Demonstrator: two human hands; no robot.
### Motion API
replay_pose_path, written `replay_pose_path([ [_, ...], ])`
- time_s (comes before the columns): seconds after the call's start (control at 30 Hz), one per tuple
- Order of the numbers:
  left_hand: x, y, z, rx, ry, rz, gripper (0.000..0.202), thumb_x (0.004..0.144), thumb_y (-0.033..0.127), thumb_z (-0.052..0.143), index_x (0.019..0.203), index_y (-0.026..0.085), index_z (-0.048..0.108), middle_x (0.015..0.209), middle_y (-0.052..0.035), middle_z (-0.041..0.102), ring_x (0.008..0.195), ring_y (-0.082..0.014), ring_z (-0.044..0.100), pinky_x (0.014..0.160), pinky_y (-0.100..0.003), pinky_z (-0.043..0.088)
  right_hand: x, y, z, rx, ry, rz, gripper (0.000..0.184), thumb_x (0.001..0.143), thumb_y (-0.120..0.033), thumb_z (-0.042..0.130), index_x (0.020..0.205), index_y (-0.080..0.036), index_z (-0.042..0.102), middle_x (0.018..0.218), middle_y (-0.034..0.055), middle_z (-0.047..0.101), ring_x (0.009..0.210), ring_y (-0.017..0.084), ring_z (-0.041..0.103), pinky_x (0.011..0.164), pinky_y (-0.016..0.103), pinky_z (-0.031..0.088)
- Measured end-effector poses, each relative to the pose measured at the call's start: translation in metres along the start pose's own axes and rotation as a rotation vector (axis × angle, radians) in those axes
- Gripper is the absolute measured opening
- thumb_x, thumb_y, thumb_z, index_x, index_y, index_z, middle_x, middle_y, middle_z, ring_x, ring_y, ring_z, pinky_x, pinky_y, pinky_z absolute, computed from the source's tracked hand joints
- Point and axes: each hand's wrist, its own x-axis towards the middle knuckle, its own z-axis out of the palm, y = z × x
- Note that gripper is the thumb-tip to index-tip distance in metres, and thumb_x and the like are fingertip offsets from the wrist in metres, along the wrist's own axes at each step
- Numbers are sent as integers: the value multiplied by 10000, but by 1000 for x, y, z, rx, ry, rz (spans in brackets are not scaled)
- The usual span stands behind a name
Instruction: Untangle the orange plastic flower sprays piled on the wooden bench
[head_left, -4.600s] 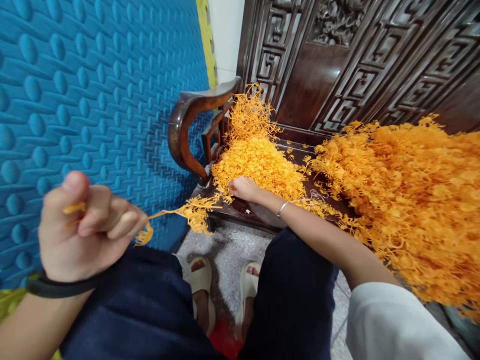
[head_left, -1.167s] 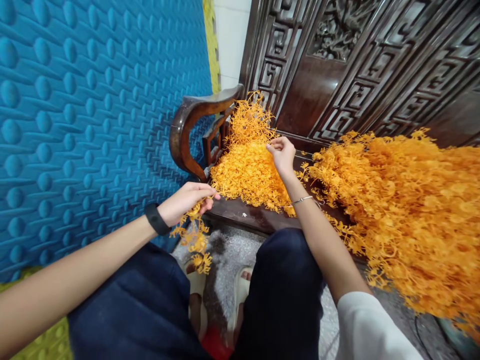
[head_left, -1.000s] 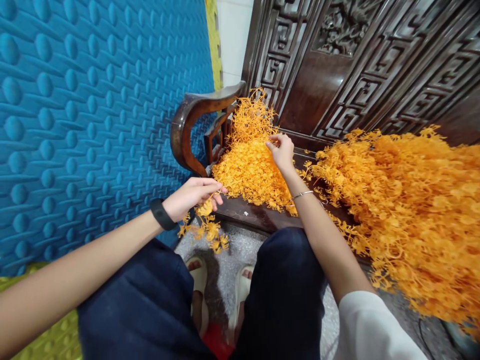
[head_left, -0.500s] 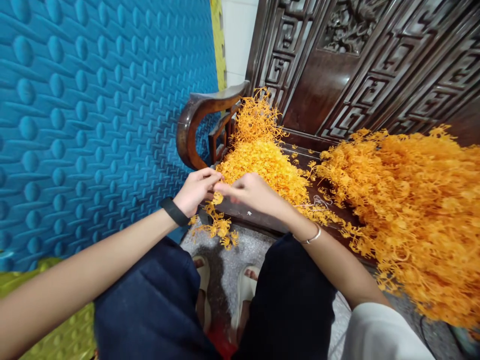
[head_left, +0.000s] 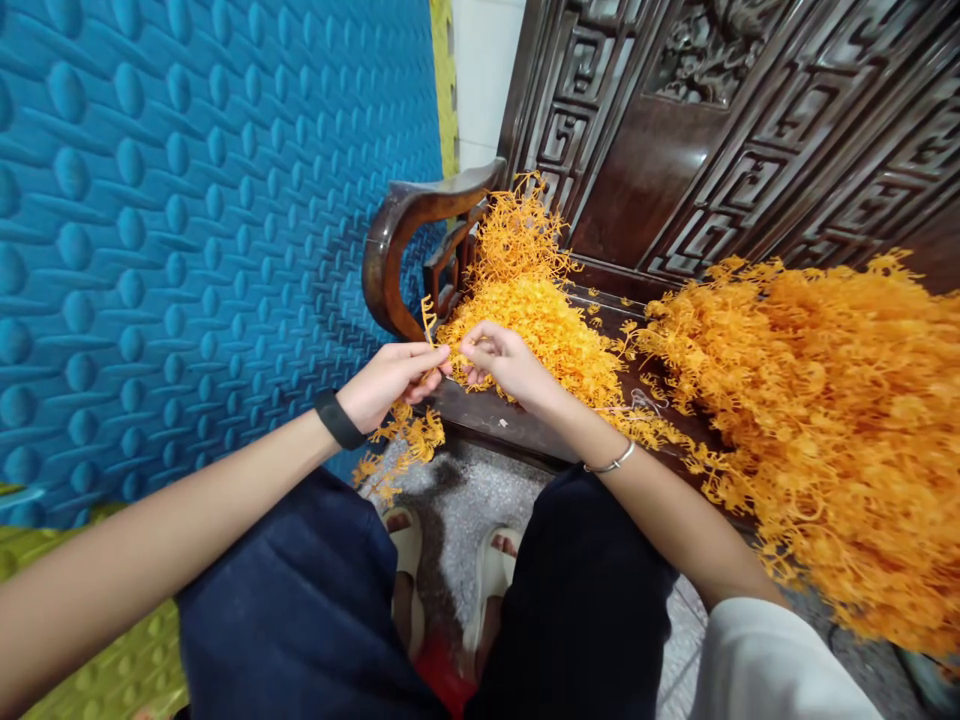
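Before the seat (head_left: 480, 411) with blossoms (head_left: 529, 305), sprigs (head_left: 411, 434) are pinched, best lightly, by the left hand (head_left: 397, 377); the right hand (head_left: 510, 366) is curled, grasp unclear.

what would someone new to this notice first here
Probably the big orange heap filling the right side, before the carved bench back. Then the blue bumpy mat covering the left. Between them, the left hand pinches an orange strand dangling mostly below it, the right hand close by.

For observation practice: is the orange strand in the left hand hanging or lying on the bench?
Hanging: the orange strand droops below the left hand, with floor showing behind its lower part.
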Motion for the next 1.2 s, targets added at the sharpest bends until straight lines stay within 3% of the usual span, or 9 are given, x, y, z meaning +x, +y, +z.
replay_pose_path([
  [0.27, 9, -1, 9, -72, 196, 36, 181, 786, 201, 545, 628, 115, 532, 446, 57, 412, 338, -4, 243, 370, -148, 133, 36, 3, 3, 57, 316, -40, 167, 723, -56, 510, 597, -161, 477, 479, -64, 487, 436, 53, 463, 466, 173, 351],
  [0.4, 6, -3, 9, -135, 276, -9, 200, 776, 180, 537, 587, 125, 502, 412, 60, 397, 311, -9, 247, 349, -149, 121, 67, 6, -36, -179, 753, -155, 134, 800, -93, 418, 741, -158, 519, 623, -28, 531, 553, 76, 486, 559, 208, 388],
  [0.53, 0, -4, 3, -149, 212, -13, 143, 763, 206, 568, 652, 116, 561, 498, 8, 540, 368, -51, 432, 392, -169, 324, 83, 15, -79, -413, 859, -240, 75, 770, -204, 583, 775, -137, 615, 754, 28, 552, 742, 130, 472, 789, 300, 374],
  [0.63, -2, -6, -3, -114, 215, -49, 163, 735, 269, 633, 717, 108, 622, 632, -47, 652, 514, -112, 591, 558, -243, 481, 86, 26, -84, -655, 782, -204, 113, 784, -192, 565, 807, -153, 668, 789, 42, 568, 773, 155, 472, 883, 392, 300],
  [0.87, -4, -10, -11, -53, 227, 68, 288, 632, 366, 748, 806, 136, 733, 924, -97, 724, 824, -156, 630, 756, -272, 484, 87, 32, -63, -1043, 565, -335, 367, 791, -47, 405, 1072, -128, 626, 1056, 146, 588, 997, 246, 498, 934, 444, 296],
  [0.97, -5, -8, -12, -61, 226, 95, 302, 635, 386, 747, 824, 150, 741, 943, -97, 721, 724, -122, 605, 674, -253, 492, 79, 25, -50, -923, 477, -424, 349, 780, -54, 411, 1038, -141, 629, 1032, 124, 609, 956, 225, 532, 905, 413, 361],
  [1.07, -6, -3, -11, -105, 233, 119, 302, 638, 371, 748, 846, 153, 735, 1003, -96, 702, 680, -108, 590, 603, -247, 519, 65, 16, -38, -651, 354, -343, 235, 753, -86, 449, 870, -130, 648, 826, 69, 642, 770, 163, 568, 768, 331, 450],
  [1.13, -7, -1, -9, -117, 251, 153, 307, 637, 367, 751, 848, 145, 729, 1014, -93, 694, 693, -118, 601, 596, -260, 544, 52, 11, -32, -476, 107, -208, 162, 728, -101, 492, 784, -123, 643, 728, 40, 640, 661, 124, 565, 683, 287, 473],
  [1.2, -7, 1, -7, -120, 270, 194, 307, 637, 369, 752, 839, 139, 724, 997, -85, 693, 708, -129, 614, 608, -276, 562, 38, 8, -26, -338, -246, -86, 127, 709, -128, 564, 805, -123, 647, 758, 34, 664, 651, 106, 585, 659, 262, 489],
])
